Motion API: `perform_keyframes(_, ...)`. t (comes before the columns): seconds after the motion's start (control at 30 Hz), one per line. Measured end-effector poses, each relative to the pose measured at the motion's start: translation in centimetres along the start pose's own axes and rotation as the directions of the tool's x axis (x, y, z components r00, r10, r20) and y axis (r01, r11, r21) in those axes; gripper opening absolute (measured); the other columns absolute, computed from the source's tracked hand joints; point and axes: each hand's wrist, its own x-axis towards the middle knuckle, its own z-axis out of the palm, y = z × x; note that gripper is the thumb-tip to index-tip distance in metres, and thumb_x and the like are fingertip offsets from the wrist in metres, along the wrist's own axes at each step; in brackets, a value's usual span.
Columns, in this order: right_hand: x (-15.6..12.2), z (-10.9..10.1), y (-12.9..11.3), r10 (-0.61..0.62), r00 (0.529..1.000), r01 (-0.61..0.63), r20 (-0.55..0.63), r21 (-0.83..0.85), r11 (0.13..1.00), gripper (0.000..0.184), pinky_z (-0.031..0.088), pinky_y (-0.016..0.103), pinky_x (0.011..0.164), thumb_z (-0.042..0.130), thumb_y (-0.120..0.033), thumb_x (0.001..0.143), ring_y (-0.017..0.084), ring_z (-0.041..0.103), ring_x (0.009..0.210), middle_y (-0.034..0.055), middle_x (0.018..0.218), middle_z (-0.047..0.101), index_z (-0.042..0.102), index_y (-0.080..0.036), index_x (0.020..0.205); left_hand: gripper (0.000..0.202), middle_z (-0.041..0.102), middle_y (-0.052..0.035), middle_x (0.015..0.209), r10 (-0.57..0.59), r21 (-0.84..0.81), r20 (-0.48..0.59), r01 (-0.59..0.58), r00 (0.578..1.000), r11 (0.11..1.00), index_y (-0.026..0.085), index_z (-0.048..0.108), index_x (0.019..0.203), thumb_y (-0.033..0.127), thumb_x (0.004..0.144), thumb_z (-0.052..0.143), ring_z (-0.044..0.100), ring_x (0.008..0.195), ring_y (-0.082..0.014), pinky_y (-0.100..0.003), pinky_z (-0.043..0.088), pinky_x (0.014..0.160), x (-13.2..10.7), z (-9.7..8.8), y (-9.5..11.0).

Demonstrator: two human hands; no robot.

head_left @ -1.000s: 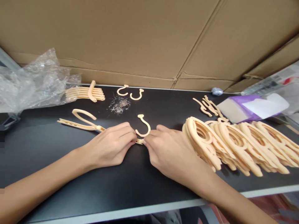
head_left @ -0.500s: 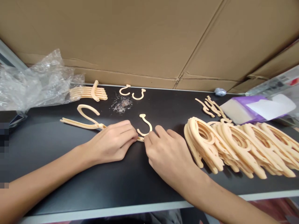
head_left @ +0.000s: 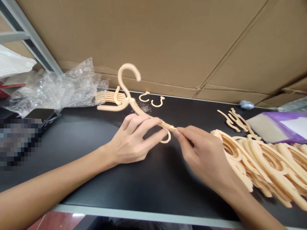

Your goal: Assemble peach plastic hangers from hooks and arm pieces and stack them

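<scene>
A cream plastic folding hanger point(head_left: 138, 108) is held up off the black tabletop, its large hook pointing up and one short arm reaching left. My left hand point(head_left: 134, 137) is closed around the other arm of the hanger, near its middle. At that arm's far right end, my right hand point(head_left: 199, 147) pinches the tip between thumb and forefinger. Just below the held arm a small curved hook piece point(head_left: 167, 139) shows, partly hidden by my left fingers. Two more small hooks, one nearer point(head_left: 157, 102) and one farther point(head_left: 144, 96), lie behind my hands.
Many stacked hangers point(head_left: 266, 166) lie at right, with thin loose pieces point(head_left: 236, 119) and a purple-and-white package point(head_left: 278, 126) behind them. At back left are a crumpled clear plastic bag point(head_left: 72, 86) and a pile of hanger arms point(head_left: 107, 96). A cardboard wall point(head_left: 168, 48) stands behind.
The hanger has been lifted from the table and turned so its hook points up. My right hand has shifted right to the arm's end. The view has swung left.
</scene>
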Motion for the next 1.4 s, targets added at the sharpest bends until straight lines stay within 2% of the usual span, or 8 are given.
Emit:
perform_keyframes(0.13,0.2,-0.2,0.0,0.074,0.993,-0.064,-0.094,0.105,0.992,0.020,0.040,0.026,0.063,0.055,-0.021,0.101,0.012,0.058,0.065,-0.0009,0.073,0.063,0.070,-0.017,0.090,0.024,0.073,-0.0082,0.107,-0.040,-0.069,0.019,0.041,0.999,0.997,0.020,0.068,0.111,0.013,0.087,0.067,0.062,0.103,-0.0241,-0.040,0.046,0.090,0.1,-0.1,0.0)
perform_keyframes(0.27,0.2,-0.2,-0.4,0.120,0.992,-0.110,-0.036,0.205,0.973,0.018,0.042,0.024,0.064,0.056,-0.021,0.101,0.010,0.060,0.067,-0.0017,0.077,0.066,0.071,-0.018,0.091,0.015,0.074,-0.0086,0.099,-0.302,-0.311,0.157,0.337,0.940,0.889,0.015,0.068,0.106,0.023,0.095,0.062,0.066,0.093,-0.0223,-0.039,0.047,0.085,0.1,0.5,-0.6)
perform_keyframes(0.53,-0.2,0.8,-1.5,-0.068,0.997,0.054,0.044,0.254,0.966,0.019,0.046,0.026,0.067,0.051,-0.011,0.100,0.014,0.059,0.070,0.0037,0.081,0.064,0.069,-0.012,0.098,0.029,0.068,0.0002,0.073,-0.652,-0.612,0.407,0.721,0.640,0.325,0.017,0.071,0.086,0.040,0.098,0.058,0.060,0.067,-0.0126,-0.025,0.049,0.067,1.2,0.2,-1.0)
perform_keyframes(0.9,-1.6,1.8,-3.0,-0.279,0.955,0.257,0.105,0.184,0.949,0.026,0.047,0.035,0.078,0.054,-0.030,0.102,0.020,0.065,0.079,0.0079,0.089,0.073,0.072,-0.013,0.101,0.017,0.061,0.0000,0.065,-0.798,-0.706,0.537,0.663,0.275,-0.247,0.015,0.066,0.076,0.031,0.082,0.070,0.053,0.059,-0.0117,-0.024,0.045,0.057,2.1,0.4,-3.6)
perform_keyframes(1.03,-1.2,1.9,-2.3,-0.216,0.975,0.207,0.053,0.137,0.969,0.026,0.044,0.035,0.078,0.053,-0.027,0.102,0.020,0.067,0.080,0.0078,0.089,0.075,0.075,-0.013,0.098,0.019,0.059,-0.0023,0.061,-0.735,-0.687,0.621,0.641,0.274,-0.342,0.015,0.067,0.079,0.033,0.083,0.062,0.051,0.055,-0.0135,-0.029,0.044,0.057,2.5,0.0,-4.2)
perform_keyframes(1.13,-0.4,1.8,-1.7,-0.140,0.987,0.135,0.077,0.069,0.989,0.026,0.041,0.034,0.077,0.051,-0.022,0.102,0.019,0.067,0.080,0.0057,0.087,0.076,0.075,-0.014,0.095,0.023,0.056,-0.0033,0.061,-0.684,-0.705,0.636,0.629,0.356,-0.328,0.015,0.066,0.082,0.035,0.085,0.056,0.049,0.052,-0.0149,-0.035,0.045,0.060,2.7,-0.9,-5.6)
perform_keyframes(1.3,2.6,1.1,-3.0,-0.099,0.964,0.141,0.247,-0.157,0.978,0.028,0.039,0.036,0.077,0.049,-0.020,0.101,0.022,0.066,0.083,0.0063,0.088,0.076,0.075,-0.017,0.092,0.028,0.043,0.0006,0.054,-0.636,-0.764,0.603,0.578,0.482,-0.287,0.013,0.064,0.090,0.035,0.090,0.045,0.041,0.050,-0.0117,-0.037,0.046,0.063,2.4,-3.3,-10.2)
perform_keyframes(1.4,5.6,1.1,-4.1,-0.112,0.920,0.211,0.377,-0.235,0.949,0.029,0.039,0.037,0.077,0.046,-0.021,0.100,0.024,0.067,0.089,0.0087,0.094,0.077,0.074,-0.017,0.094,0.033,0.039,0.0019,0.052,-0.615,-0.707,0.630,0.679,0.474,-0.200,0.013,0.061,0.098,0.039,0.096,0.041,0.040,0.052,-0.0121,-0.037,0.048,0.064,1.9,-4.0,-12.1)
